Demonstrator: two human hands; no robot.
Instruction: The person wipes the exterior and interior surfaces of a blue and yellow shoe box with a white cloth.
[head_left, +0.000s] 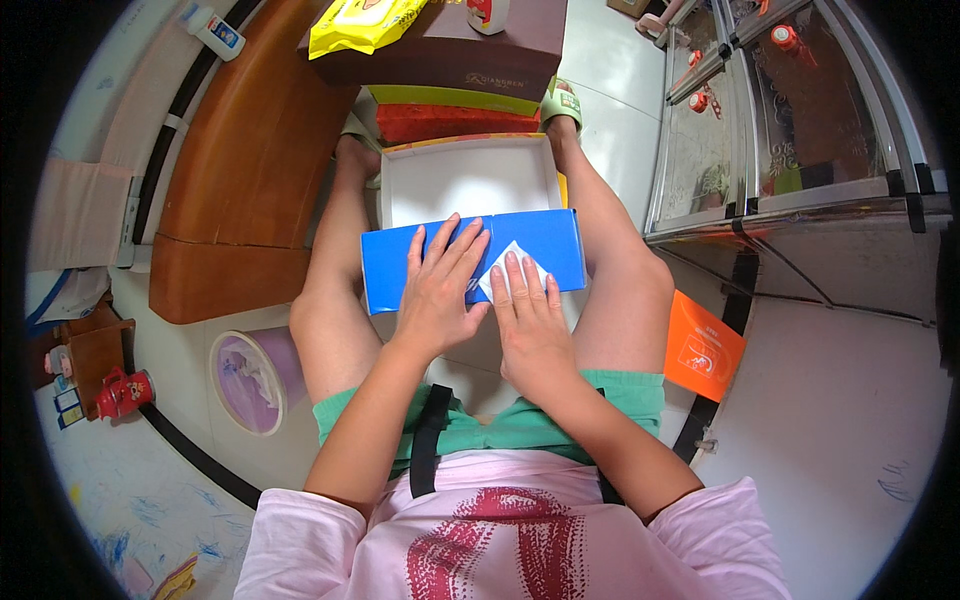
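A flat blue cardboard box (525, 223) lies across the space between the knees. My left hand (442, 289) rests palm down on it, left of its middle, with the fingers apart and nothing held. Under the fingers of my right hand (529, 319), a white folded wipe or tissue (493, 268) is pressed flat on the box's right part; the fingers lie nearly straight over it and do not grip it. An open, shallow box with a white inside (465, 176) stands just beyond the blue box. Its floor shows nothing in it, though its near part is hidden.
Beyond stand a red box (454, 122) and a dark brown box (435, 64) bearing a yellow wipes pack (364, 22) and a white bottle (487, 15). A purple bin (289, 367) and wooden furniture (232, 172) are left; an orange box (701, 345) and glass-doored cabinet (817, 187) are right.
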